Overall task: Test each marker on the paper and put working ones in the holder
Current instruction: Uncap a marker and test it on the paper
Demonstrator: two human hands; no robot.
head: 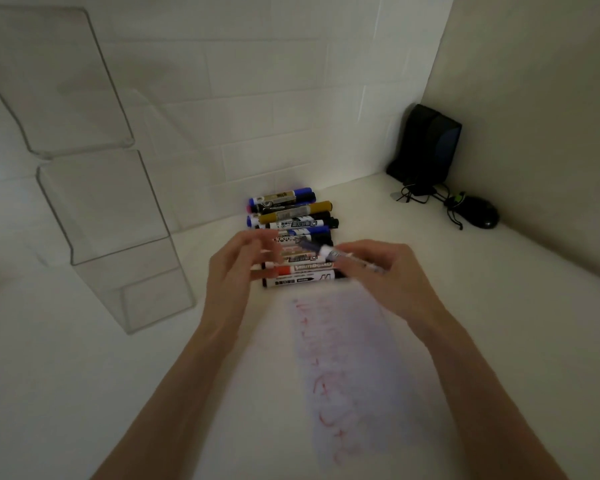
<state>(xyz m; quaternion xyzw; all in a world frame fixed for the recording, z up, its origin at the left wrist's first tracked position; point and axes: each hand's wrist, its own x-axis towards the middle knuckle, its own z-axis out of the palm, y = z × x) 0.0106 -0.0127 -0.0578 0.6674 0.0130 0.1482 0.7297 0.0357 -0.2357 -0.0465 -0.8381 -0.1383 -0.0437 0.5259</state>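
White is the colour of the table [499,341], which is backed by a tiled wall [257,81] and fills most of the view. At the left a clear, tiered acrylic holder [118,237] is stood on it. A sheet of paper [354,358], marked with red scribbles, is laid lengthwise between the two forearms. Just beyond its far edge a pile of markers [291,216] is stacked sideways, with blue, black, gold and red among them. A black speaker [426,143] is set in the far right corner. The right hand [395,278] is curled round a single marker [326,251], which is held above the near side of the pile with its dark end pointed left. The left hand [232,268] is held just beside that end, its fingers loosely spread and blurred, and nothing is gripped by it. A dark mouse [482,213] is left near the speaker, with cables tangled between them.
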